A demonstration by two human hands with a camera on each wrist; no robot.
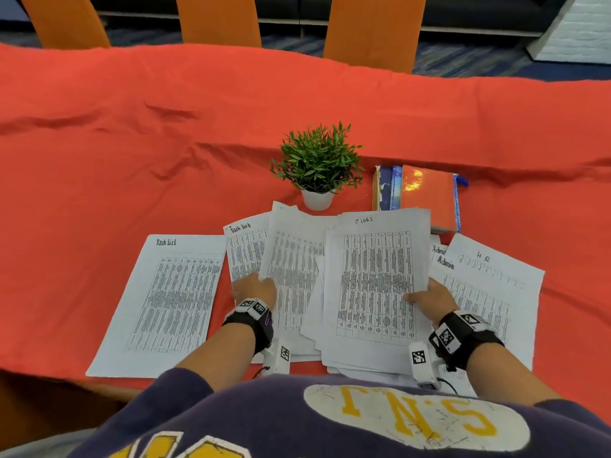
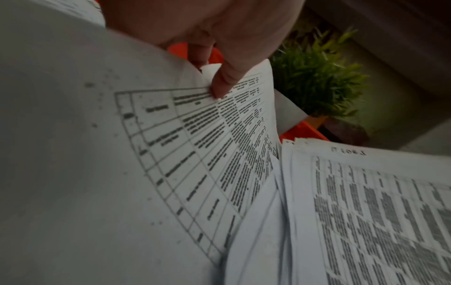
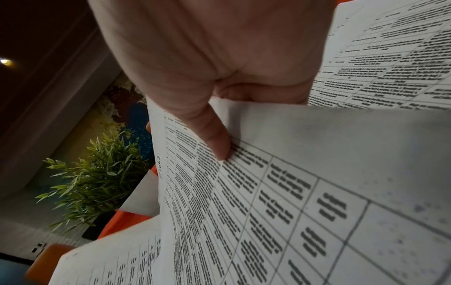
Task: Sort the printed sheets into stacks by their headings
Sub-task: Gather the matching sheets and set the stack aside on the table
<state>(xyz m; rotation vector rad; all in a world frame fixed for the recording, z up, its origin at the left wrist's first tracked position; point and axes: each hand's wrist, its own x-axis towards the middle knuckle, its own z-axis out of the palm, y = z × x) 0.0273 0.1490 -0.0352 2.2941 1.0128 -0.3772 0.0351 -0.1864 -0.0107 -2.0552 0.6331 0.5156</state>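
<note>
Printed table sheets lie spread on the red tablecloth (image 1: 132,153) near me. A single "Task List" sheet (image 1: 168,299) lies flat at the left. My left hand (image 1: 254,287) pinches the left edge of a lifted sheet (image 1: 291,259), thumb on its printed face (image 2: 223,81); another "Task List" sheet (image 1: 244,249) lies beneath. My right hand (image 1: 426,295) grips the right edge of a bundle topped by the "IT LOGS" sheet (image 1: 377,282), thumb on top (image 3: 214,138). "Admin" sheets (image 1: 441,259) and an "HR" sheet (image 1: 489,279) lie at the right.
A small green plant in a white pot (image 1: 317,166) stands just behind the papers. A stack of books with an orange cover (image 1: 426,193) lies to its right. Orange chairs (image 1: 373,28) line the table's far side. My torso is at the near edge.
</note>
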